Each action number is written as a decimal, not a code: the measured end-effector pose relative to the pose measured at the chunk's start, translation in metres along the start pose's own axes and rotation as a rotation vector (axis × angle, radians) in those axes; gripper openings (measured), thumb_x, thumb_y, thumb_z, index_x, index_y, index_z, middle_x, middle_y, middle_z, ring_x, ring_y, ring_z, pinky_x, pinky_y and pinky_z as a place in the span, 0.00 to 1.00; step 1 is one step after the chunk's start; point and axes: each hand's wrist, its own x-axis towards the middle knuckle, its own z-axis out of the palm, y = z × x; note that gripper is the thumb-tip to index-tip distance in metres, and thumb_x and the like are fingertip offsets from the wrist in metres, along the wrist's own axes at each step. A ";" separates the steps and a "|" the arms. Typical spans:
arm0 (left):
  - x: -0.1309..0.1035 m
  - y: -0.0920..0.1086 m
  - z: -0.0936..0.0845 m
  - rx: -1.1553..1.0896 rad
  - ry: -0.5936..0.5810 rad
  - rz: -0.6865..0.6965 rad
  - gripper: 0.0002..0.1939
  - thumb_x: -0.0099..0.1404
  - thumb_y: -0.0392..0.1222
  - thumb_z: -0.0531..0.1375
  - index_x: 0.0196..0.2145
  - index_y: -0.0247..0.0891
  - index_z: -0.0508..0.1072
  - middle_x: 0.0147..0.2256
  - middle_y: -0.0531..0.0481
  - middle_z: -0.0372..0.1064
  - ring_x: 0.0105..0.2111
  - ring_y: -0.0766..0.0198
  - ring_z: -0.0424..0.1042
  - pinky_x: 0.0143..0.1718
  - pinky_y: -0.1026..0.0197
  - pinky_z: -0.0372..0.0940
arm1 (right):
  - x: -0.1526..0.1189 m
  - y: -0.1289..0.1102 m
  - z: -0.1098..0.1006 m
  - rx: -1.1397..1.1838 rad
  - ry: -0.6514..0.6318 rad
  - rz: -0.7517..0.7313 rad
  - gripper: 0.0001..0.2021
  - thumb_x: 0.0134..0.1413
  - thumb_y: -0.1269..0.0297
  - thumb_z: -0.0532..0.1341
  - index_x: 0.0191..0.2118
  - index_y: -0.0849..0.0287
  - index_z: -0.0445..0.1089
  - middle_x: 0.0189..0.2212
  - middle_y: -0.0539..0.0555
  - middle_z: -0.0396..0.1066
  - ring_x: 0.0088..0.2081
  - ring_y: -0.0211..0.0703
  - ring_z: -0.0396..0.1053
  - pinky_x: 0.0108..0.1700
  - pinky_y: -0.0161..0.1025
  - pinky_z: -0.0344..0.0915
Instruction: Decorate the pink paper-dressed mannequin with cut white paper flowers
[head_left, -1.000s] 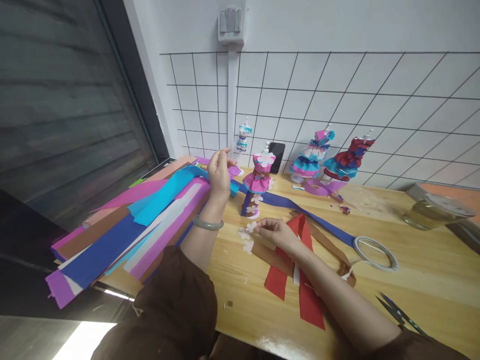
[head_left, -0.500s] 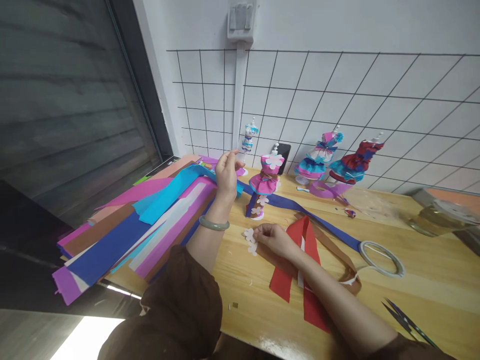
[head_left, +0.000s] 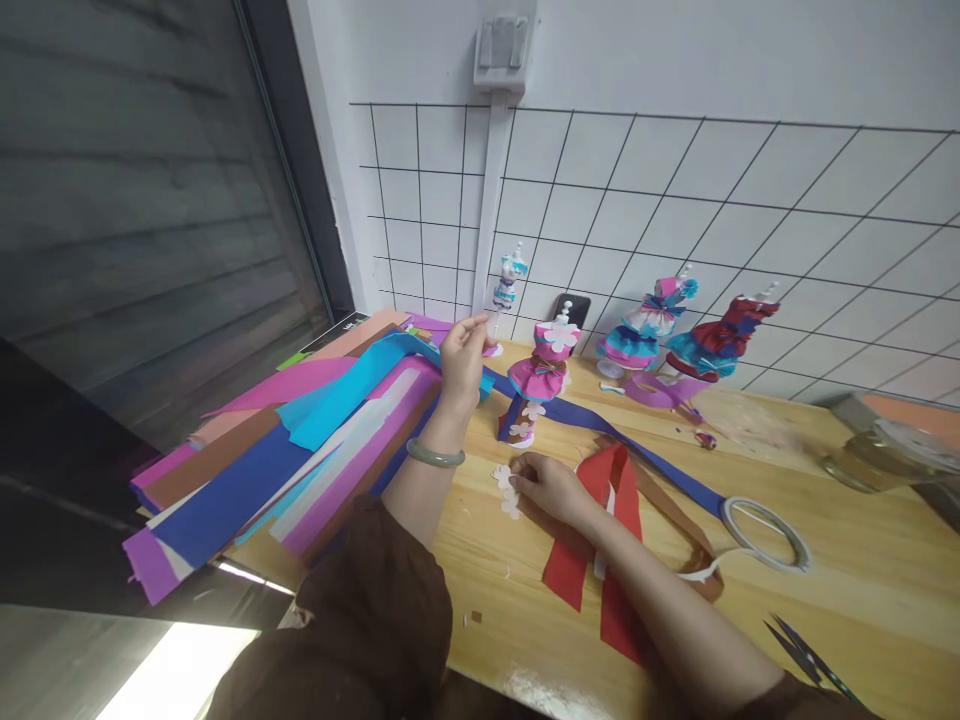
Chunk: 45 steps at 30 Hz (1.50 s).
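Observation:
My left hand [head_left: 463,365] is raised over the table, thumb and fingers pinched together; whatever is between the fingertips is too small to make out. My right hand [head_left: 551,487] rests low over the wood, its fingers closed at the edge of the white flower cutouts [head_left: 504,480]. Just behind the hands stands a small dress form in a pink dress [head_left: 538,375], with white flowers on its bodice and down its stand. A red fabric strip [head_left: 622,560] and a brown strip [head_left: 675,505] lie by my right forearm.
Coloured fabric strips [head_left: 225,490] are heaped at the left. Several dressed miniature forms stand along the wall, including a red and blue one [head_left: 724,340]. A tape roll [head_left: 766,535], scissors [head_left: 810,650], a phone [head_left: 574,308] and a clear jar [head_left: 870,455] are also on the table.
The view has shifted slightly, so the scene sits a little right and lower. Both hands keep nearly the same poses and places over the table.

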 end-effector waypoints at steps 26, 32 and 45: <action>-0.069 0.010 -0.051 0.457 -0.188 -0.336 0.15 0.54 0.40 0.58 0.40 0.35 0.69 0.26 0.52 0.67 0.28 0.68 0.67 0.30 0.65 0.61 | 0.001 0.002 -0.003 0.176 -0.013 0.045 0.06 0.44 0.62 0.58 0.25 0.58 0.70 0.21 0.48 0.69 0.24 0.36 0.63 0.28 0.32 0.55; -0.105 -0.016 -0.070 0.563 -0.330 -0.460 0.23 0.46 0.37 0.65 0.42 0.35 0.70 0.30 0.49 0.69 0.30 0.65 0.68 0.32 0.64 0.63 | -0.001 0.007 -0.003 0.357 -0.031 -0.012 0.11 0.47 0.58 0.57 0.29 0.61 0.67 0.23 0.49 0.69 0.24 0.35 0.63 0.27 0.32 0.57; -0.111 -0.050 -0.079 0.487 -0.390 -0.491 0.23 0.51 0.33 0.61 0.47 0.35 0.66 0.25 0.54 0.66 0.24 0.69 0.66 0.27 0.66 0.62 | -0.009 0.006 -0.010 0.359 0.011 -0.003 0.13 0.51 0.58 0.54 0.38 0.61 0.67 0.29 0.51 0.70 0.30 0.37 0.65 0.33 0.34 0.60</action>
